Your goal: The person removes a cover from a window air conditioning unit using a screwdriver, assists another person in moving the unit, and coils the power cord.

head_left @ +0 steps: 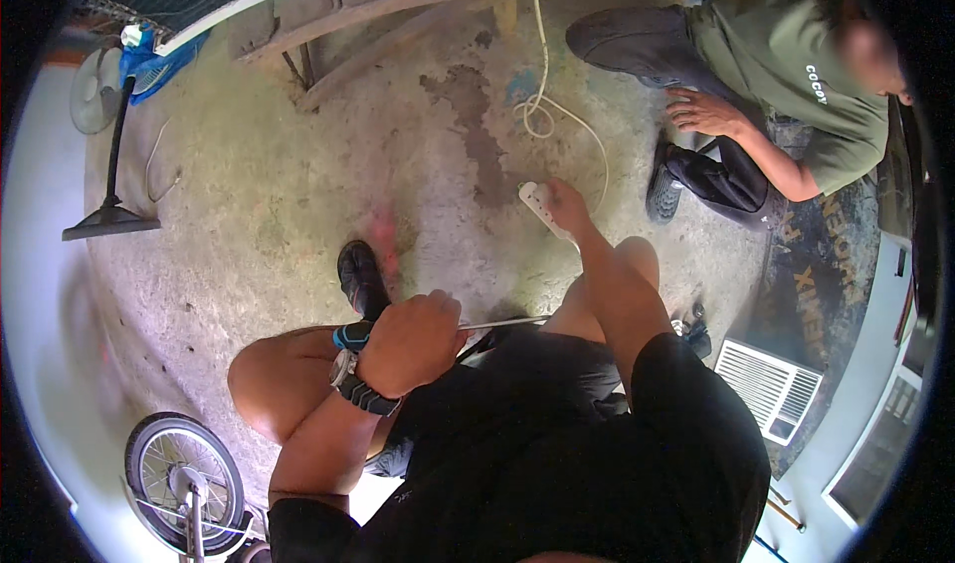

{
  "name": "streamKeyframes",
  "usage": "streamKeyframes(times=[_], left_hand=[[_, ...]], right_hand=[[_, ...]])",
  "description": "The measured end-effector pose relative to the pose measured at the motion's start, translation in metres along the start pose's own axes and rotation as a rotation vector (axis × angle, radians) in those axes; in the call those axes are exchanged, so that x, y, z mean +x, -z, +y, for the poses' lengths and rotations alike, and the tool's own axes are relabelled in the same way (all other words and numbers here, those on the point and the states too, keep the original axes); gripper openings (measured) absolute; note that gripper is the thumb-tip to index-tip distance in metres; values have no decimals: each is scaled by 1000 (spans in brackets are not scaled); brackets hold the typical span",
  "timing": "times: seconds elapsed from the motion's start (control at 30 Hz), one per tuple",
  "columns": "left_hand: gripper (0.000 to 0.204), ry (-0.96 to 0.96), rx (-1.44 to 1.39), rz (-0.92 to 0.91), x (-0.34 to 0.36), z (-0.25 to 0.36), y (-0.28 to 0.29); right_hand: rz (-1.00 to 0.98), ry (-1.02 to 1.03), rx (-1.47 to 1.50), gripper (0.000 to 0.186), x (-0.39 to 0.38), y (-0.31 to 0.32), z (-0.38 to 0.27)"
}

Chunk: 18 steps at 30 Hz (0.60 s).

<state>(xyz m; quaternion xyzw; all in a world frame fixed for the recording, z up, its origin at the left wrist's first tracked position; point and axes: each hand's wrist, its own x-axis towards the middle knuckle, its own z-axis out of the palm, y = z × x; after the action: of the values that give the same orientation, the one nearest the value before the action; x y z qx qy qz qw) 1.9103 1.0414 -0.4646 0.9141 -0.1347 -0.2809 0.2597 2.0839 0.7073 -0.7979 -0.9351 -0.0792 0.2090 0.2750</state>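
Observation:
My right hand [568, 209] is closed around a white power strip [538, 201], held out over the concrete floor in front of my right knee. Low before my lap, my left hand [413, 340] makes a fist, with a watch and a dark band on its wrist. A thin white cord [503, 321] runs from that fist across to my right thigh. Beyond the power strip, a pale cable [542, 100] lies looped on the floor and leads up to the far edge. My fingers hide part of the strip.
A person [796, 95] in a green shirt crouches at the far right. A worn wooden bench [378, 16] stands at the back. To the left are a floor squeegee [111, 221] and a wheel [185, 478]. A white louvred grille panel [768, 389] lies at the right.

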Motion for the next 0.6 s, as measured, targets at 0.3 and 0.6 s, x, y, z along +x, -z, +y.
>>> streamKeyframes(times=[0.3,0.6], left_hand=[[29,1,-21,10,-2,-6,3],[28,-13,-32,11,-5,-13,5]], right_hand=[[79,52,-78,48,-9,-3,-23],[64,4,-223,45,-17,-20,-51]])
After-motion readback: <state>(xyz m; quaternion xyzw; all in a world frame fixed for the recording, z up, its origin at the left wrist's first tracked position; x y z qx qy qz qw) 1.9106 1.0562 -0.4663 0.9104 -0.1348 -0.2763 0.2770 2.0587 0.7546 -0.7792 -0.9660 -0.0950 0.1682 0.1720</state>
